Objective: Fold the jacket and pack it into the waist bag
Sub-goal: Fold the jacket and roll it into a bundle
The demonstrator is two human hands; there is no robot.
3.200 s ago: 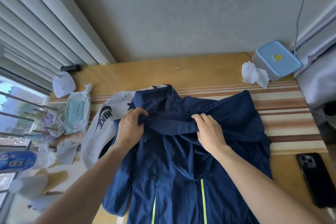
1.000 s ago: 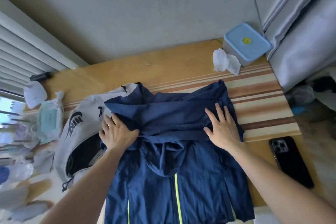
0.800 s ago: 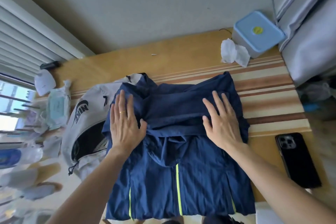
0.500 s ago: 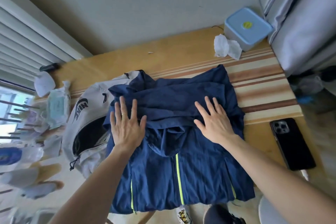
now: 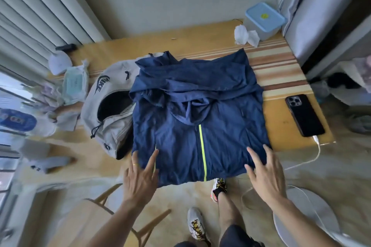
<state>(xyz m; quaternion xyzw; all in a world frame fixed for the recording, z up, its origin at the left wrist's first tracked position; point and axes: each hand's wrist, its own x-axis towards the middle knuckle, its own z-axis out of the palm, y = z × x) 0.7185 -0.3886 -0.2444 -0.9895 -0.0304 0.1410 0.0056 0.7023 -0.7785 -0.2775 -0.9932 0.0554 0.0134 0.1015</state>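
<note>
Both hands, left (image 5: 140, 174) and right (image 5: 265, 172), grip spread, fingertips on the lower hem of the folded jacket (image 5: 198, 118); waist bag (image 5: 108, 106) at centre left.

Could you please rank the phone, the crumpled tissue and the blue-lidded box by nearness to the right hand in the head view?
From the right hand:
1. Phone, on the table's right edge.
2. Crumpled tissue, far side, beside the box.
3. Blue-lidded box, far right corner.
</note>
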